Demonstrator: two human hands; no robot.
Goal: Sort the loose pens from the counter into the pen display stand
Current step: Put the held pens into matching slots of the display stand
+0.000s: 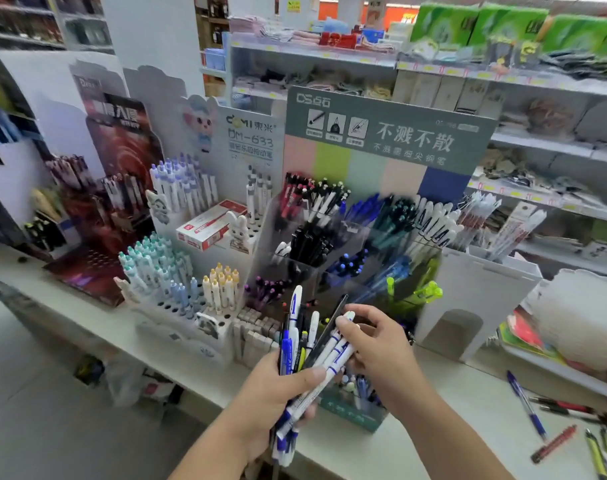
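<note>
1. Stood on the counter (468, 410): pen display stand (381, 209), clear compartments packed with sorted pens beneath a grey-green header
2. Gripped in the left hand (271, 400), just in front of the stand: a fanned bunch of pens (302, 348)
3. Pinched by the right hand (378, 344): white-and-blue pens (336, 344) of that bunch
4. Lay at the counter's right end, well apart from the stand: loose pens (565, 424)

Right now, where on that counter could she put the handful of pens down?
Bare counter lies right of the right hand, between the white stand and the loose pens. Another strip runs along the front edge at left. Behind the bundle of pens in the left hand, displays crowd together.
</note>
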